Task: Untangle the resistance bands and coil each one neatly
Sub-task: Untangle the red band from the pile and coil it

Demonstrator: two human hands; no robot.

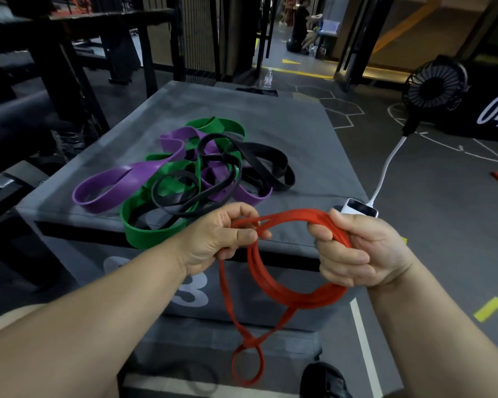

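The right hand (354,248) is clutching the gathered turns of the thin red rubber resistance band (299,300); the left hand (230,234), at nine o'clock, is pinching its strands. The loose tail (249,343) is dangling toward six o'clock, axis twelve-to-six, nearer the left hand, the purple-green-black band tangle (196,173) lying at eleven.

Smooth rubbery red band (273,285); matt grey padded box (270,139).

Curled left hand (223,238), right hand (357,249) (likewise)
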